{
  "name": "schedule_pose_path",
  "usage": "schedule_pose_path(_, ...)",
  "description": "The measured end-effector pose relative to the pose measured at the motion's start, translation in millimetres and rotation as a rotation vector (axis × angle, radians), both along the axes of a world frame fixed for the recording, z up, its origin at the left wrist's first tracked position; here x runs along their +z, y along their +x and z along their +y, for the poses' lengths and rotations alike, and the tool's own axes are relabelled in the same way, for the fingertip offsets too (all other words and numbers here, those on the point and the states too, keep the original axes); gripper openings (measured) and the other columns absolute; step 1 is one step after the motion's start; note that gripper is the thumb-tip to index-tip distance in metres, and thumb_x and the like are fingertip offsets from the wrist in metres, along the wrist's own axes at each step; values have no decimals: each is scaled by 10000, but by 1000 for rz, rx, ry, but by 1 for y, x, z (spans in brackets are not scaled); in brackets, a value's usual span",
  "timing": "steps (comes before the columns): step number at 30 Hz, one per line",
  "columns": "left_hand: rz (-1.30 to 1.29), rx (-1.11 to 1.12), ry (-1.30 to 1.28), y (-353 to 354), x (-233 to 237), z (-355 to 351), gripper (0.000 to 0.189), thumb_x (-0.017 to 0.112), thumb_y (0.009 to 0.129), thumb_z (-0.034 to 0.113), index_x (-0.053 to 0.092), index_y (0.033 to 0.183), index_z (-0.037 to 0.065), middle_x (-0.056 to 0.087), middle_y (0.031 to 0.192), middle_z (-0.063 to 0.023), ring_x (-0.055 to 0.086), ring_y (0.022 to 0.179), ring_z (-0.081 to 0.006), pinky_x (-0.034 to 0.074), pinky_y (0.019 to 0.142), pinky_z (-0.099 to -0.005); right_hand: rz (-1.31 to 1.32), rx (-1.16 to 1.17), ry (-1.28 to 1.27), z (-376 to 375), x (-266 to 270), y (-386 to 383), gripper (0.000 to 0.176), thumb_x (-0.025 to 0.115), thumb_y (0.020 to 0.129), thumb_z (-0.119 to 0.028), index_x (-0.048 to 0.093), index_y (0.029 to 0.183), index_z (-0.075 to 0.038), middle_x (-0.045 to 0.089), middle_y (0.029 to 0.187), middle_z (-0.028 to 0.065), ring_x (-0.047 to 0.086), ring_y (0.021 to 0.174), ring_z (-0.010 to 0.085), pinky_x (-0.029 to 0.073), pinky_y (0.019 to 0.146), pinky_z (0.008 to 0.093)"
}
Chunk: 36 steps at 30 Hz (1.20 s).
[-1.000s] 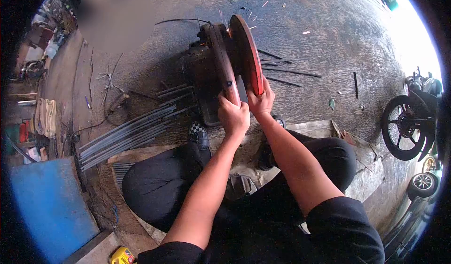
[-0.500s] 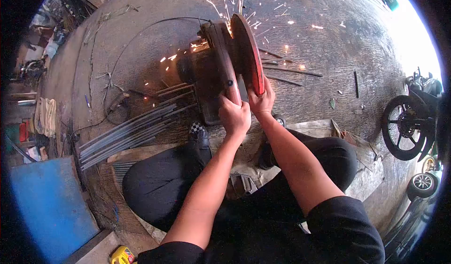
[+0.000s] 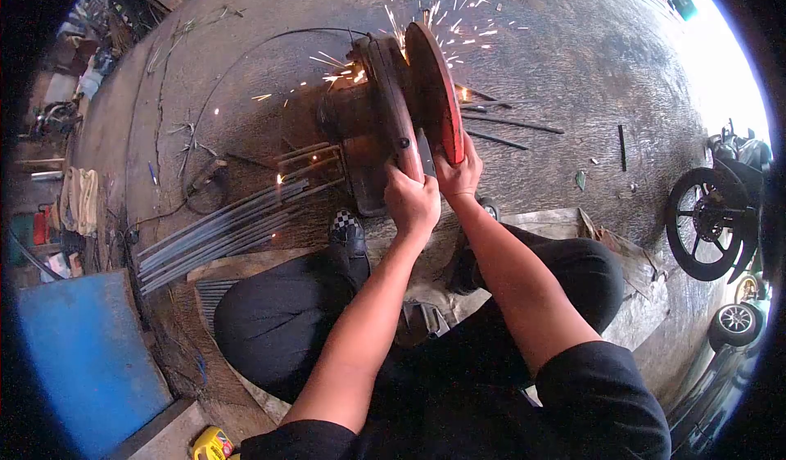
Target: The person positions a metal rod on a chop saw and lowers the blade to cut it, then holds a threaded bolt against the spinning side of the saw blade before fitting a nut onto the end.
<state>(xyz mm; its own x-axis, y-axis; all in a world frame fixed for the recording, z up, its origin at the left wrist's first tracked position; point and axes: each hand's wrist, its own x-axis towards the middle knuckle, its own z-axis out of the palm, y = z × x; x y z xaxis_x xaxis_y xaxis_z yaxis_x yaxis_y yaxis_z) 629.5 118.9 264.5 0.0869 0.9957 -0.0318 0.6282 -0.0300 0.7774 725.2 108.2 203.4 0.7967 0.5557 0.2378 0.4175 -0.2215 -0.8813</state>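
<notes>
A cut-off saw [image 3: 348, 116] stands on the ground between my feet, throwing sparks from its far side. My left hand [image 3: 413, 206] is closed around the saw's handle [image 3: 398, 128], which points toward me. Just to the right, my right hand [image 3: 458, 172] is closed on the near lower edge of the round, red-rimmed blade guard [image 3: 446, 104]. The fingers' far sides are hidden behind the guard. The cutting point lies out of sight behind the saw body and guard.
Long metal rods [image 3: 221, 235] lie in a bundle left of the saw, and shorter dark rods [image 3: 512, 122] lie to its right. A cable [image 3: 217, 83] curves over the ground. A blue panel [image 3: 86, 345] stands at lower left; a motorcycle wheel [image 3: 684, 222] is at right.
The spray of sparks has changed shape, with fresh sparks left of the saw and beyond it. Both hands keep their grip and have barely shifted.
</notes>
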Motion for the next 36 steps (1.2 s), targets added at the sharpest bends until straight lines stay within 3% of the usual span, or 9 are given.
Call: schedule_pose_path(36,-42,-8,39,0,-7,-1,356,607,694,81,456,989,-48,588,798,-310,574,801,-481,452,708,-535,16,-3,-47,-1,-2,0,502,650,662,-190,553,1137,-60,621,1003,186,597,923,382,484,806,402)
